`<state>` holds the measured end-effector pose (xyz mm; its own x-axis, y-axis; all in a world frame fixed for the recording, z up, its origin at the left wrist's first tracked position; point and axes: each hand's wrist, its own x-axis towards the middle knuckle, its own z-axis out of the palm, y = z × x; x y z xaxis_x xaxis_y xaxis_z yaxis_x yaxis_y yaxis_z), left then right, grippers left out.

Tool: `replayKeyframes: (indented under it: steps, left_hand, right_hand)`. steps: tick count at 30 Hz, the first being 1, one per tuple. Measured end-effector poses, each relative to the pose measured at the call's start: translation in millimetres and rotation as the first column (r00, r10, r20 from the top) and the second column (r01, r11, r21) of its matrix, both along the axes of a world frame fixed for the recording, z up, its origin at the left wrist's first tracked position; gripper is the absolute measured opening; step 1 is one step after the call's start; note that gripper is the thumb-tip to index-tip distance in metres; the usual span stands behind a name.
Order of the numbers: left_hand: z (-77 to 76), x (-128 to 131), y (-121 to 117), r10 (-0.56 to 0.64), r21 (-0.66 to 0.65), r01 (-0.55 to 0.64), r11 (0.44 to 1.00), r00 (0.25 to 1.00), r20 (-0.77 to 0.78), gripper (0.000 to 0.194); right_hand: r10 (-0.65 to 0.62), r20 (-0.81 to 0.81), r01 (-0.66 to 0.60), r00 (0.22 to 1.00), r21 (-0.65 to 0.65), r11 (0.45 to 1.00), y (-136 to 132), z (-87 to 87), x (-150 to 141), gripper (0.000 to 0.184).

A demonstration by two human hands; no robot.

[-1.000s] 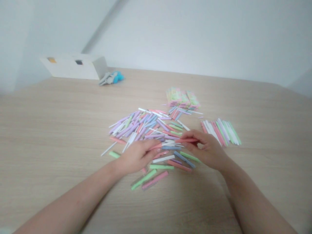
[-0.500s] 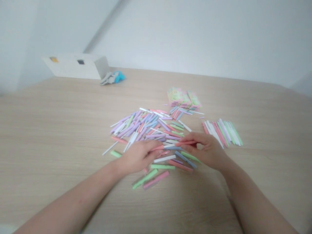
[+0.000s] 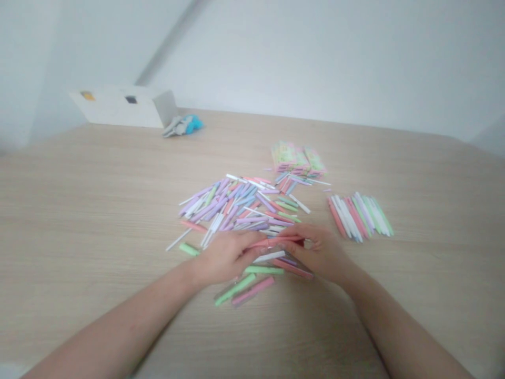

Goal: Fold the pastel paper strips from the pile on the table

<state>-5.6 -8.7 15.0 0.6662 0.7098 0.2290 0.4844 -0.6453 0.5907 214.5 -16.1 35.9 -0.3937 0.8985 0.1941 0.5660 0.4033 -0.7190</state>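
Observation:
My left hand (image 3: 225, 257) is closed, pinching the left end of a slim red stick-like piece (image 3: 276, 241). From the other side, the fingertips of my right hand (image 3: 324, 258) grip a red piece too. The two pieces meet end to end in one line, held just above the pile; whether they are joined I cannot tell. Under and behind both hands spreads a loose pile of pastel sticks (image 3: 215, 208) in purple, white, blue, green and red. Closer to me lie a green stick (image 3: 235, 289) and a pink stick (image 3: 253, 291).
Right of the pile, a row of sticks (image 3: 361, 216) lies side by side on the wooden table (image 3: 98, 195). Stacked packs with yellow-green and pink print (image 3: 294, 157) stand behind. A white box (image 3: 122, 108) and a grey-and-blue crumpled item (image 3: 183, 125) sit at the back left.
My right hand has moved left and slightly toward me, bringing its red piece against the one in my left hand. My left hand has barely moved.

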Motion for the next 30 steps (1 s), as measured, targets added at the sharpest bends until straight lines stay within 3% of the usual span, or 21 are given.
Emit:
replayKeyframes:
  steps: [11, 18, 30]
  left_hand:
    - [-2.9, 0, 0, 0.013, 0.050, -0.010, 0.999, 0.998, -0.069, 0.029]
    - [-2.2, 1, -2, 0.020, 0.058, -0.015, 0.998, 0.996, -0.086, 0.029]
    - [-3.6, 0, -2, 0.057, 0.131, -0.040, 0.991, 0.990, -0.128, 0.032]
  right_hand:
    - [0.012, -0.025, -0.014, 1.000, -0.063, 0.998, 0, -3.5, -2, 0.018]
    - [-0.040, -0.088, 0.022, 0.995, -0.196, 0.980, -5, -3.2, -9, 0.023]
    - [-0.142, -0.253, -0.007, 0.957, -0.510, 0.860, -6, -10.5, -12, 0.028]
